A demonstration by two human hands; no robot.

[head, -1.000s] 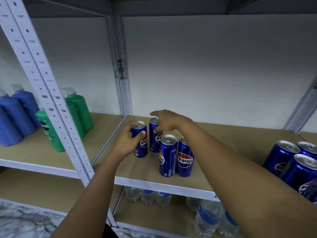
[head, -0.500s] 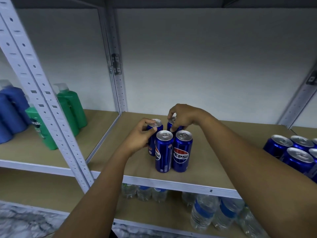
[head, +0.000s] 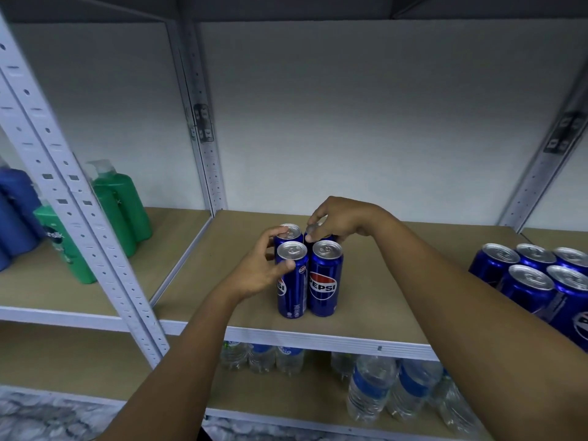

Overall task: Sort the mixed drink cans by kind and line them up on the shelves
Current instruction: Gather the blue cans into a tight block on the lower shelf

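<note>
Four slim blue Pepsi cans stand upright in a tight two-by-two block on the middle shelf (head: 388, 310). My left hand (head: 256, 273) comes in from the left: its thumb presses the side of the front left can (head: 292, 294), its curled fingers lie behind that can, and its index finger touches the rim of the back left can (head: 291, 232). My right hand (head: 345, 219) reaches over from the right and pinches the top of the back right can (head: 319, 239), hiding most of it. The front right can (head: 325, 281) stands untouched, logo facing me.
Several more Pepsi cans (head: 529, 283) stand grouped at the shelf's right end. Green bottles (head: 124, 205) and blue bottles (head: 16, 214) fill the left bay behind a white perforated upright (head: 79, 218). Water bottles (head: 369, 389) sit on the shelf below.
The two back cans, apart to the left a second ago, have been drawn in behind the front pair to form a block. My left thumb has dropped onto the front left can.
</note>
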